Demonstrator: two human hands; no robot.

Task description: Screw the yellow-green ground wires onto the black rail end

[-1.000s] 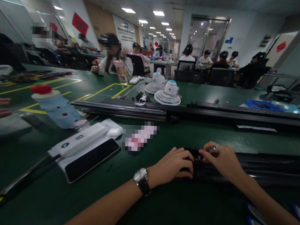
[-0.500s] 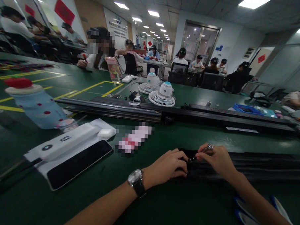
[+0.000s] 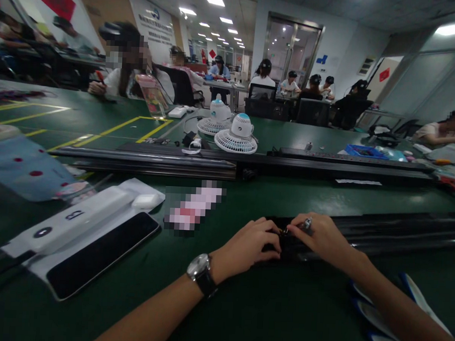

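Observation:
Both hands meet at the left end of a long black strip-like bundle (image 3: pixel 383 232) on the green table. My left hand (image 3: pixel 250 244), with a watch on its wrist, has its fingers bent around the dark end piece. Close by on the right, my right hand (image 3: pixel 318 237), a ring on one finger, pinches a tiny shiny part (image 3: pixel 284 232) between thumb and forefinger. That part is too small and dark to make out. Several blue-edged white items (image 3: pixel 379 315) lie partly under my right forearm.
A phone (image 3: pixel 105 253), a white box-like device (image 3: pixel 74 216) and a blue bottle (image 3: pixel 24 164) stand at the left. Two white fans (image 3: pixel 236 135) sit behind long dark bars (image 3: pixel 325 167). A person (image 3: pixel 122 60) sits across the table.
The view has shifted, so the phone and bottle appear further left. My right hand has turned lower and flatter over the black bundle, still beside my left hand.

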